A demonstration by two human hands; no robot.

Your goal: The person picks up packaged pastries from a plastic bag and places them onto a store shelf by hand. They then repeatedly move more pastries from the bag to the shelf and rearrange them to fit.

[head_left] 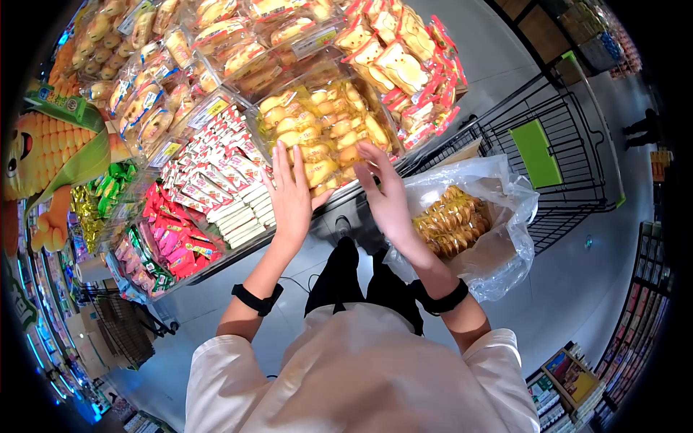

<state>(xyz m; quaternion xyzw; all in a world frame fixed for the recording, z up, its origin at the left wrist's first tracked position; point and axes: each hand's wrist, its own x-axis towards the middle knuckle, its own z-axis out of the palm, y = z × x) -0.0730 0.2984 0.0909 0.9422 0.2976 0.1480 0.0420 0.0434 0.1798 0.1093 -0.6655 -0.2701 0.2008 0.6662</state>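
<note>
Looks like a supermarket, in the loose-snack aisle. Shows a long display stand [231,260] split into clear-walled bins, heaped with small wrapped cakes [325,133], red-and-white bars [216,180] and pink packets [173,242]. Carries price labels [209,110] on the bin edges. Has a wire shopping cart [577,180] with a green flap [538,151] parked just beside, a cartoon corn figure [50,151] at the far left, and stocked shelves [570,379] well apart across a pale, shiny floor [577,289].

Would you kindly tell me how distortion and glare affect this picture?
Head view: strong fisheye bending with black corners; left hand and right hand sharp at centre; glare streaks the clear plastic bag and the wrapped yellow cakes; lighting even, shadows faint.
</note>
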